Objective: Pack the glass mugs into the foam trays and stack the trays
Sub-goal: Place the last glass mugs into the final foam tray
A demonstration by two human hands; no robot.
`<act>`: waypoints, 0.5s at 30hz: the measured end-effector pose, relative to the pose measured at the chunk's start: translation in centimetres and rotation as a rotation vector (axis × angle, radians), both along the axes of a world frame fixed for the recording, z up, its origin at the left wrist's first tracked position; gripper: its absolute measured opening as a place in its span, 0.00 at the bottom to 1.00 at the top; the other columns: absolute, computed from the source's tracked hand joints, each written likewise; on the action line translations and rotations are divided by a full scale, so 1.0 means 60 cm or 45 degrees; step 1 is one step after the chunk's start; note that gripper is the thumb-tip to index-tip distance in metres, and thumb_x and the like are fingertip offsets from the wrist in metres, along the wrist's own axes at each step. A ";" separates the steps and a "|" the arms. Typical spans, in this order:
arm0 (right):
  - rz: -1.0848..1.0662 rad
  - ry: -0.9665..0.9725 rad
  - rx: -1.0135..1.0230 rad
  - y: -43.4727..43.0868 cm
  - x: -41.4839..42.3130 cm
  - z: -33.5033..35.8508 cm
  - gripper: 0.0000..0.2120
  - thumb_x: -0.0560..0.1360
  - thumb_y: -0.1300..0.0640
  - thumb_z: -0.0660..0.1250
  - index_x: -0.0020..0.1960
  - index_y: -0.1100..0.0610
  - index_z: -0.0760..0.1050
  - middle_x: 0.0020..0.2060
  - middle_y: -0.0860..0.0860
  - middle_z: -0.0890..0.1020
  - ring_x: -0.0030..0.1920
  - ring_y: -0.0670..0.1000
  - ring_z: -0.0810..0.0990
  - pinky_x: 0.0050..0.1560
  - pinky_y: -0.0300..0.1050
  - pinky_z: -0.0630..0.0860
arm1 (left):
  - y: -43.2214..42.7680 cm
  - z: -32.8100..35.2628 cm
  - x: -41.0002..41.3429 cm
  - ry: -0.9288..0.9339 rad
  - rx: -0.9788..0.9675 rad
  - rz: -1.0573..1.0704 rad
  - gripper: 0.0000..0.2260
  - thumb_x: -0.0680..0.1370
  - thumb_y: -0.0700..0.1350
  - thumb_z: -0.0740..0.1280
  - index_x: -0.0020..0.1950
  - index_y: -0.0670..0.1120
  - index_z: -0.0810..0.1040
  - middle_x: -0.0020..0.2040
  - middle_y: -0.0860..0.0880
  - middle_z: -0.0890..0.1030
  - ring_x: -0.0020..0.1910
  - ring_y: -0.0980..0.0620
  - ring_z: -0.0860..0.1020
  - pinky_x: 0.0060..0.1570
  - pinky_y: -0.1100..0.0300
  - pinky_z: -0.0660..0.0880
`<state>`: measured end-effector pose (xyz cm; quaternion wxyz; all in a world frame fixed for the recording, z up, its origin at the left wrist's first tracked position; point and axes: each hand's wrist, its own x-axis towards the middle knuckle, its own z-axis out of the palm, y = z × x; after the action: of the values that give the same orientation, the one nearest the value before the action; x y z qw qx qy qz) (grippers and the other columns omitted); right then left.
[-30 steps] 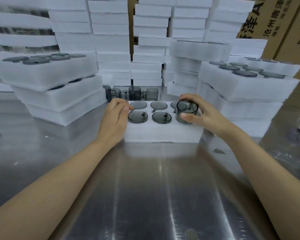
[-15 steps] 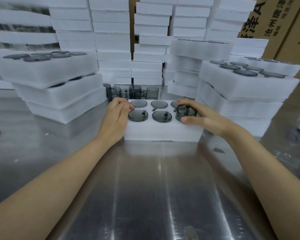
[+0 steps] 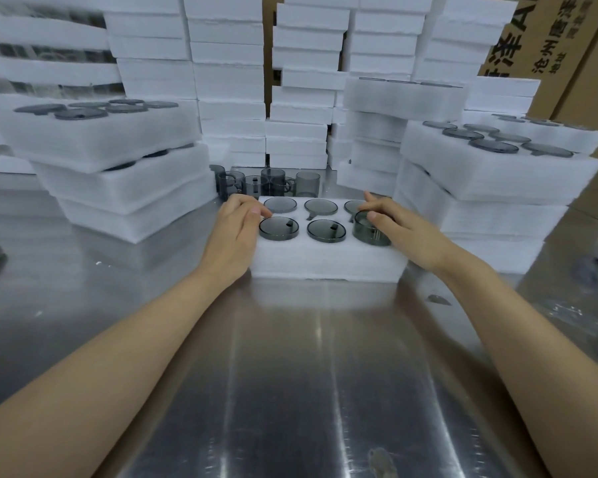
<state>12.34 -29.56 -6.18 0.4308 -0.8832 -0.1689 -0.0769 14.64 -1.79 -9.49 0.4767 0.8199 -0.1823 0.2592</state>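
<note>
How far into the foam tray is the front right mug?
Partly in. The front right mug stands above the foam tray; the middle mug beside it sits nearly flush. The right hand holds it.

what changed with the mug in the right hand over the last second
The right hand pushed the mug down into the front right slot of the foam tray: it stood high above the foam, now only its top band shows. The hand still grips it, thumb on the rim. The left hand stayed on the tray's left end; the other mugs stayed seated.
</note>
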 end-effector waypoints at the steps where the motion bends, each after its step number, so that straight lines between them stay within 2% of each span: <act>1: 0.002 0.008 0.010 0.000 0.000 0.000 0.12 0.80 0.53 0.58 0.55 0.38 0.74 0.70 0.35 0.66 0.69 0.33 0.63 0.65 0.33 0.58 | 0.000 0.000 0.000 0.002 0.001 0.005 0.19 0.80 0.46 0.51 0.49 0.41 0.80 0.53 0.49 0.73 0.59 0.49 0.72 0.59 0.67 0.64; 5: -0.004 0.022 0.092 -0.004 -0.005 0.000 0.22 0.76 0.65 0.54 0.56 0.40 0.75 0.68 0.34 0.69 0.69 0.36 0.66 0.68 0.35 0.60 | -0.002 0.002 -0.001 0.002 0.013 0.012 0.19 0.79 0.47 0.50 0.49 0.41 0.80 0.53 0.49 0.73 0.59 0.49 0.72 0.58 0.66 0.64; 8: 0.004 0.020 0.059 -0.003 -0.007 -0.001 0.23 0.75 0.68 0.54 0.57 0.44 0.75 0.68 0.35 0.69 0.69 0.37 0.65 0.70 0.37 0.59 | -0.002 0.003 -0.003 -0.001 0.025 0.006 0.19 0.79 0.46 0.50 0.49 0.41 0.79 0.53 0.48 0.73 0.58 0.49 0.72 0.58 0.65 0.64; 10: -0.020 0.018 0.004 0.000 -0.004 0.000 0.20 0.78 0.65 0.55 0.58 0.45 0.76 0.68 0.35 0.68 0.69 0.37 0.65 0.70 0.37 0.58 | -0.002 0.003 -0.004 -0.002 0.028 0.004 0.18 0.80 0.45 0.50 0.49 0.41 0.79 0.53 0.47 0.73 0.58 0.48 0.72 0.58 0.64 0.64; 12: -0.040 0.038 0.056 0.000 -0.002 0.000 0.15 0.82 0.58 0.54 0.61 0.46 0.76 0.69 0.35 0.68 0.70 0.37 0.64 0.70 0.36 0.56 | -0.002 0.004 -0.005 0.002 0.031 0.002 0.18 0.80 0.45 0.50 0.49 0.42 0.79 0.53 0.47 0.73 0.58 0.48 0.72 0.58 0.64 0.64; 15: -0.092 0.045 0.199 -0.006 0.001 -0.009 0.18 0.83 0.47 0.50 0.66 0.45 0.73 0.71 0.38 0.67 0.70 0.38 0.64 0.71 0.37 0.56 | -0.001 0.005 -0.006 0.008 0.045 -0.003 0.18 0.80 0.45 0.50 0.49 0.42 0.79 0.53 0.47 0.73 0.58 0.49 0.72 0.58 0.64 0.64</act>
<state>12.40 -29.94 -6.74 0.4983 -0.8536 -0.1226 -0.0897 14.27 -1.86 -9.17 0.4632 0.8288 -0.1863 0.2527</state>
